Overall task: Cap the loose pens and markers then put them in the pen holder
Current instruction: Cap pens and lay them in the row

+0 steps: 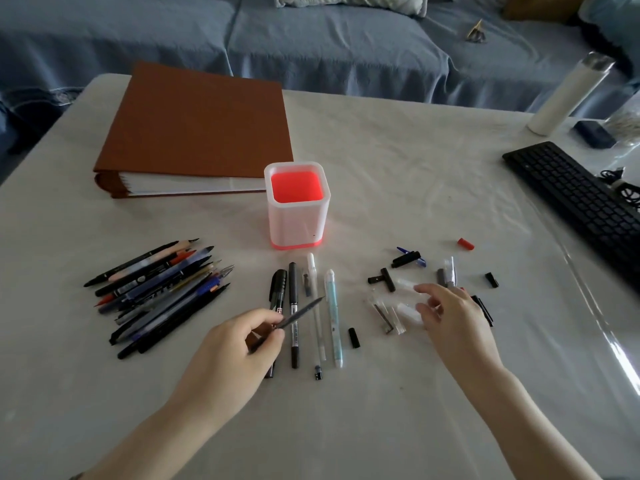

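The left hand (239,344), lower centre of the frame, has its grip closed on a grey pen (302,310), pinched between thumb and fingers. The pen's tip points toward the upper right, above a row of pens (313,306) lying side by side on the tabletop (398,174).

The right hand (453,317), right of centre, has a wide, relaxed grip with the fingers spread over a cluster of clear caps (403,308). Whether the fingertips are touching them cannot be told.

More loose caps lie around this hand, including a black cap (353,337) and a red cap (465,244).

The pen holder (298,209), white with a red interior, stands upright at centre frame. A pile of pens and markers (159,289) lies at the left. A brown binder (197,123) sits at the upper left and a black keyboard (581,202) at the right edge.
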Motion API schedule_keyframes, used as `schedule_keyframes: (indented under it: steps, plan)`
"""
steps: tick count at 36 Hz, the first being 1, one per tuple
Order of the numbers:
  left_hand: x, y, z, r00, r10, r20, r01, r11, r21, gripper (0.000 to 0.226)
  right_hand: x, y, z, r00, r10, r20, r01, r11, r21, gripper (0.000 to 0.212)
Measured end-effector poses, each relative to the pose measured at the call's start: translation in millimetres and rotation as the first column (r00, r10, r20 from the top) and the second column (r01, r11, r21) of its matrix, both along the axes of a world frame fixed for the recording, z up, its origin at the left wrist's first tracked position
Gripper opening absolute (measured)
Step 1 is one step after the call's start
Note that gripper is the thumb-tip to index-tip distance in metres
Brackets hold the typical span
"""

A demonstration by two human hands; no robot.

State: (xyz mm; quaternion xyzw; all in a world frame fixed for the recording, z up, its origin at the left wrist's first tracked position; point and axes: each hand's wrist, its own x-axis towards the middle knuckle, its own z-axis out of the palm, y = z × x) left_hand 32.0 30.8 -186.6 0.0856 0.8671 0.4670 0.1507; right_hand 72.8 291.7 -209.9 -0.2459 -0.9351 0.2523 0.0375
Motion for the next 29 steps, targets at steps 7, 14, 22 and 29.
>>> schedule_keyframes:
  steps: [7,14,22,29]
  plan:
    - [0,3,0,1.0,0.005,0.001,-0.005,1.0,0.004,0.011,-8,-8,-6,0.99,0.141,0.024,-0.139,0.988,-0.072,0.013]
    - [0,1,1,0.999,0.012,-0.034,-0.012,1.0,0.003,0.011,-20,-27,-6,0.977,0.181,0.116,-0.187,0.981,0.042,0.029]
    - [0,-4,0,0.999,0.006,-0.054,-0.006,1.0,-0.003,0.011,-19,-30,-14,0.978,0.18,0.108,-0.205,0.931,0.301,0.023]
    - [0,-5,-3,0.999,0.015,-0.032,-0.014,1.0,0.015,0.011,-15,-21,-16,0.987,0.161,-0.023,-0.157,0.978,0.141,0.01]
